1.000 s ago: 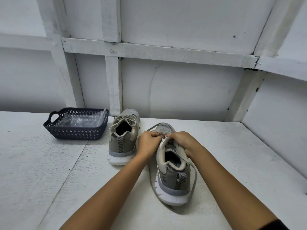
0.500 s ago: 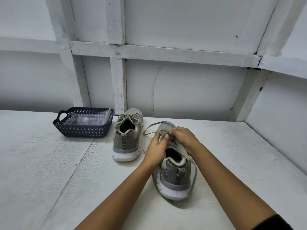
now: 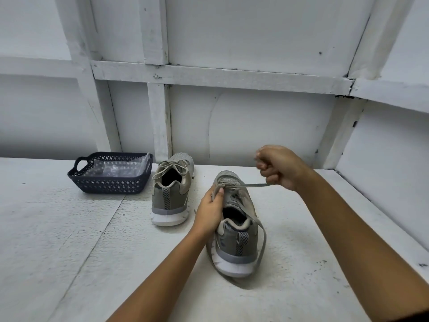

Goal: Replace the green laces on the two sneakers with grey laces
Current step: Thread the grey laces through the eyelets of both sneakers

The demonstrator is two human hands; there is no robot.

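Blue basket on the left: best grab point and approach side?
Take the basket by the cut-out handle on its left end, coming from the left. That end is free; at the right end clear plastic laps the rim and the far sneaker stands close beside it.

A dark lattice basket (image 3: 109,185) holding clear plastic (image 3: 116,169) sits on the white table (image 3: 58,240).

right hand (image 3: 282,167) grips lace (image 3: 246,185) taut | left hand (image 3: 210,210) holds sneaker (image 3: 239,242)

lace (image 3: 246,185) end: hidden in right hand (image 3: 278,167) | basket (image 3: 109,185) contents: unclear under plastic (image 3: 116,169)
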